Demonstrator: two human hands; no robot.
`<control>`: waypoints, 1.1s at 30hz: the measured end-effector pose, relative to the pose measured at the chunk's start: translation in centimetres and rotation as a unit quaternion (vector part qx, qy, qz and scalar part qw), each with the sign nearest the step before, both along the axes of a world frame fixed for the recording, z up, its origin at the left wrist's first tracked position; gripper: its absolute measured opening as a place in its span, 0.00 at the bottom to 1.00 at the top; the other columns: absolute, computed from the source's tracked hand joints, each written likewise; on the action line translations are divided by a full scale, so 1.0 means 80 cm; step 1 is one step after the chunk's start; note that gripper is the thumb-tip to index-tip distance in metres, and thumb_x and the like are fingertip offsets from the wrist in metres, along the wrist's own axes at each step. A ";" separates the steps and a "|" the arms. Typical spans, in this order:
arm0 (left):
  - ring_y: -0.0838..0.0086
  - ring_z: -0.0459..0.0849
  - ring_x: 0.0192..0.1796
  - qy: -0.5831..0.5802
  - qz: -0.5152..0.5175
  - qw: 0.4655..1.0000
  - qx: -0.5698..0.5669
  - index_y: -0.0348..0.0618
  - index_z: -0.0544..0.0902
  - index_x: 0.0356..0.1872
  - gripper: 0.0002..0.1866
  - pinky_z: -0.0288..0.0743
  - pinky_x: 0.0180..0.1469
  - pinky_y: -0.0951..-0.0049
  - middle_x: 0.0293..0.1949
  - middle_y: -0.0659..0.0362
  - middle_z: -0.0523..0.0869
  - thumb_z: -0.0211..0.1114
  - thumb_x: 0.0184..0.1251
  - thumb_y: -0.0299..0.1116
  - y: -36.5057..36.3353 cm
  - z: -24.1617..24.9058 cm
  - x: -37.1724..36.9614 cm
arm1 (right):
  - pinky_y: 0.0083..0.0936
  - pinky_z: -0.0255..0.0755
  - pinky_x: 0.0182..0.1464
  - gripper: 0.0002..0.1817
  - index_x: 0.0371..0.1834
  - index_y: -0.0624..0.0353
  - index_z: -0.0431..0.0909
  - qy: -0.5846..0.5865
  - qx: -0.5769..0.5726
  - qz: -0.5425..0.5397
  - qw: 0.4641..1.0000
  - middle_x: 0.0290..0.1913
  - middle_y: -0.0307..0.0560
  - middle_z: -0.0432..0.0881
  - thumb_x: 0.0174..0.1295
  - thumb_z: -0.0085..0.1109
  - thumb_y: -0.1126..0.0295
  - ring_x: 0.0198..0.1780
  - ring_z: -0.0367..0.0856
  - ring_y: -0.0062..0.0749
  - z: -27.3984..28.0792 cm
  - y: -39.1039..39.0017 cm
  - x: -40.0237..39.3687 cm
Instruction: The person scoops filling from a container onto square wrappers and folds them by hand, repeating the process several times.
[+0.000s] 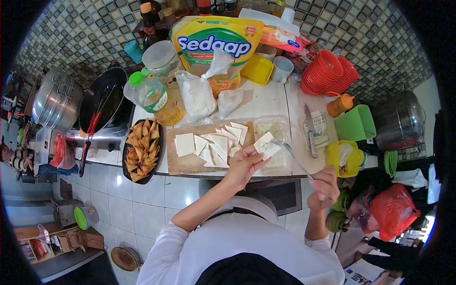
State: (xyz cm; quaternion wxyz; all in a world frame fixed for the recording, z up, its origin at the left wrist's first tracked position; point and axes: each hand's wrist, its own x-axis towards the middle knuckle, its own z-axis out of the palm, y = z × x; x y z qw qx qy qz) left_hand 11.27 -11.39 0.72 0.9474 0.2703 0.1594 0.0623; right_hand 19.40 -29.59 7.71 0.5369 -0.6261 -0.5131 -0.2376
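Observation:
In my left hand [244, 167] I hold a square white pastry wrapper [267, 146] by its near corner, above the front of the counter. My right hand [324, 187] grips the handle end of a metal spoon [298, 164], and its bowl touches the wrapper's upper right part. Whatever lies in the spoon's bowl is too small to make out. Behind the wrapper is a clear plastic tray [275, 126] with a pale, wet-looking content. More white wrapper pieces [216, 145], squares and triangles, overlap on a wooden cutting board [183, 164] left of my left hand.
A black plate of folded golden pastries [142, 149] sits at the counter's left edge. Behind the board stand an oil bottle [161, 102], a bag of white powder [195, 97] and a yellow Sedaap pouch [213, 40]. At right lie a knife [311, 133], a yellow container [342, 159] and red stacked bowls [323, 73].

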 end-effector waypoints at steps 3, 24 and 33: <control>0.76 0.80 0.45 0.033 0.004 0.999 -0.001 0.31 0.75 0.47 0.12 0.75 0.56 0.74 0.41 0.57 0.81 0.55 0.61 0.20 -0.004 0.012 0.001 | 0.31 0.62 0.30 0.14 0.30 0.59 0.78 0.012 -0.050 -0.021 0.998 0.27 0.46 0.77 0.63 0.49 0.60 0.28 0.71 0.36 0.012 0.002 -0.003; 0.63 0.72 0.59 -0.051 0.030 0.996 -0.074 0.27 0.66 0.52 0.20 0.63 0.65 0.60 0.55 0.47 0.72 0.45 0.57 0.22 0.024 0.024 -0.012 | 0.26 0.61 0.44 0.15 0.46 0.61 0.75 0.232 -0.119 -0.379 0.888 0.41 0.48 0.71 0.55 0.59 0.71 0.42 0.67 0.34 -0.140 -0.006 0.015; 0.63 0.67 0.63 -0.092 -0.019 0.994 -0.055 0.29 0.58 0.61 0.28 0.59 0.66 0.62 0.59 0.49 0.68 0.45 0.57 0.26 0.012 0.019 -0.027 | 0.34 0.59 0.48 0.17 0.38 0.48 0.82 -0.041 -0.213 -0.127 0.968 0.42 0.41 0.71 0.41 0.68 0.72 0.44 0.66 0.38 -0.064 0.049 -0.006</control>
